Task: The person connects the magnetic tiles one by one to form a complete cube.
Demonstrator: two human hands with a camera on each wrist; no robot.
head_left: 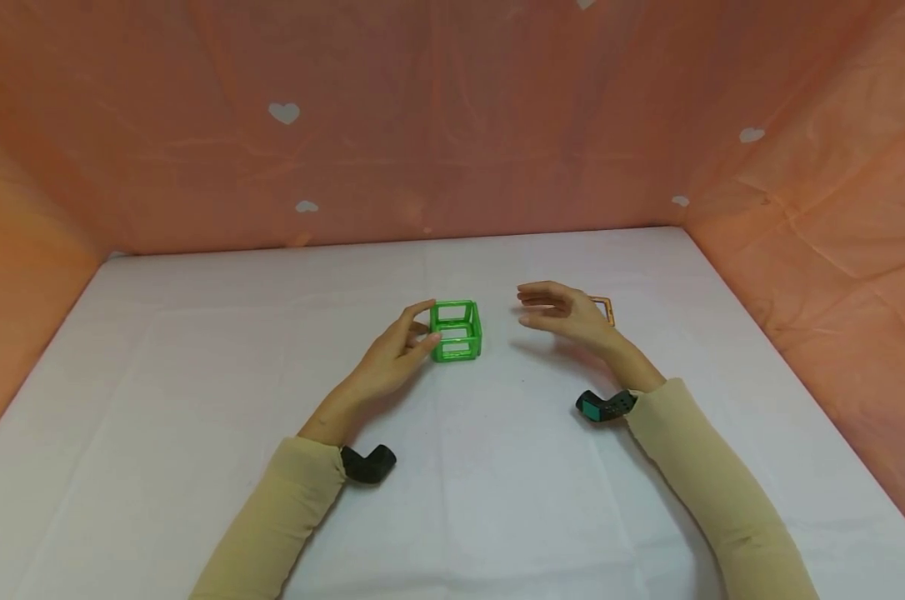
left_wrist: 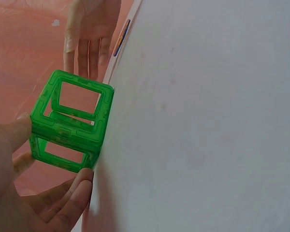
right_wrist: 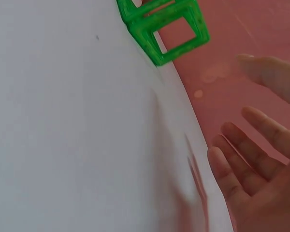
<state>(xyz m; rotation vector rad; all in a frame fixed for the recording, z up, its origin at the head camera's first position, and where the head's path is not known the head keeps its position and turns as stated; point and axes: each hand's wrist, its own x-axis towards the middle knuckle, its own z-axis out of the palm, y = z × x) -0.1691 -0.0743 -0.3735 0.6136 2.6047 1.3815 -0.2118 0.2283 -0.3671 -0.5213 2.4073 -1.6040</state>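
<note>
A green open-frame cube of magnetic tiles (head_left: 456, 350) stands on the white cloth near the middle. My left hand (head_left: 392, 354) grips it from its left side, thumb at the near edge and index finger at the far edge. In the left wrist view, the green cube (left_wrist: 70, 133) sits between the thumb and the other fingers. My right hand (head_left: 565, 315) hovers to the right, apart from the cube, its fingers extended toward it and nothing in its grasp. Behind that hand lies an orange square tile frame (head_left: 611, 312), partly hidden by it.
A white cloth (head_left: 197, 375) covers the table. Orange sheeting with pale hearts (head_left: 437, 125) rises along the back and both sides. Each wrist carries a dark camera, one at the left wrist (head_left: 368, 464) and one at the right wrist (head_left: 605, 407).
</note>
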